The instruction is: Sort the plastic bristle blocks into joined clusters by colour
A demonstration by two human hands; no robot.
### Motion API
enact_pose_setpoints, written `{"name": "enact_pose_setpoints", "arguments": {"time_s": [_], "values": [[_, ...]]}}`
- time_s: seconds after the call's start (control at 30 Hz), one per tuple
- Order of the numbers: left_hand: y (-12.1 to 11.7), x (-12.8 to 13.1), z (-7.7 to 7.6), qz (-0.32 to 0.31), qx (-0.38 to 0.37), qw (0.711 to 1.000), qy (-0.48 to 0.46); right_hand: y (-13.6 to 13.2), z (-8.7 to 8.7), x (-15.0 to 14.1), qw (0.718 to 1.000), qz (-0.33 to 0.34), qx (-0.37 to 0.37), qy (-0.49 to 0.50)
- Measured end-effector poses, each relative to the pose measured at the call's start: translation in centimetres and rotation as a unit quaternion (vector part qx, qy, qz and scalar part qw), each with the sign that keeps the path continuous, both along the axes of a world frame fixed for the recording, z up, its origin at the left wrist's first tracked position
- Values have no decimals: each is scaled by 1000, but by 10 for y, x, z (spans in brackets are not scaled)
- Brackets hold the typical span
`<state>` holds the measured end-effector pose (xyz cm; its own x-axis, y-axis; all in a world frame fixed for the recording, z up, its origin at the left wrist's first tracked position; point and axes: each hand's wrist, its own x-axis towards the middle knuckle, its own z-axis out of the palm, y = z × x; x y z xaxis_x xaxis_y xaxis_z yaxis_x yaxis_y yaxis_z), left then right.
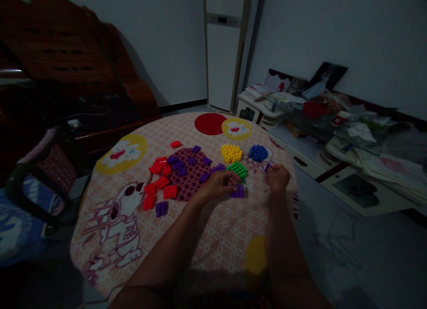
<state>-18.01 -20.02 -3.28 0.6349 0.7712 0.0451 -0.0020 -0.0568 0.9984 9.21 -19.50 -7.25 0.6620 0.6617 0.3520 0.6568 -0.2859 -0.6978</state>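
Note:
My left hand (220, 183) rests curled on the round table (213, 238), fingers over a purple block (238, 192) beside a green cluster of blocks (237, 169). Farther right, my right hand (278, 177) is closed around a small purple piece (267, 167) at its fingertips. A yellow cluster (231, 152) and a blue cluster (258, 153) sit just beyond the hands. Loose red blocks (160, 180) and purple blocks (187, 163) lie scattered to the left.
The tablecloth has cartoon dogs and yellow and red circles. A dark chair (43, 175) stands at the left, wooden furniture behind it. A low white cabinet (333, 166) piled with papers and clutter runs along the right wall. A white door (222, 51) is at the back.

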Motion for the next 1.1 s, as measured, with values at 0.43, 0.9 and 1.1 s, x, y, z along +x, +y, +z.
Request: {"name": "enact_pose_setpoints", "arguments": {"time_s": [0.43, 0.9, 1.1], "values": [[5, -2, -5, 29, -49, 997, -45, 5, -8, 7, 999, 22, 31, 19], [7, 1, -3, 130, 3, 987, -93, -28, 46, -80, 883, 401, 25, 242], [4, 2, -5, 130, 27, 989, -58, -33, 49, -79, 832, 457, -58, 309]]}}
